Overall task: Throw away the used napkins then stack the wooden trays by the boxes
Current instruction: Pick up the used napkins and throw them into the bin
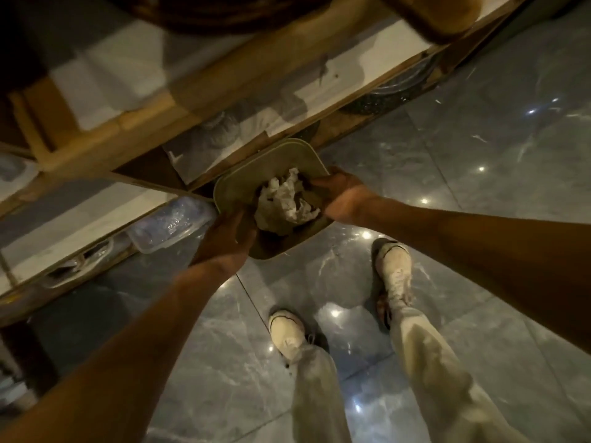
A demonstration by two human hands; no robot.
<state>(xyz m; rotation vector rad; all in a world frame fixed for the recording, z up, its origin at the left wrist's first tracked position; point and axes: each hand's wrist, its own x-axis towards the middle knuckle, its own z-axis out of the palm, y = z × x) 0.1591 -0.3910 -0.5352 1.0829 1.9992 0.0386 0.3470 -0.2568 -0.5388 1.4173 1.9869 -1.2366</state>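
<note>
Left hand [228, 235] and right hand [343, 199] grip the tray [236, 183] holding crumpled napkins [284, 199]; keep it level until binned.

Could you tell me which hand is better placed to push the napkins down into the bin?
Probably right: the right hand grips the bin rim beside the napkins; the left hand holds the near edge.

The scene is viewed from a single head-worn camera, aimed steeply downward. The left hand [224, 238] and right hand [343, 199] are seen close, the floor [479, 187] beneath them.
</note>
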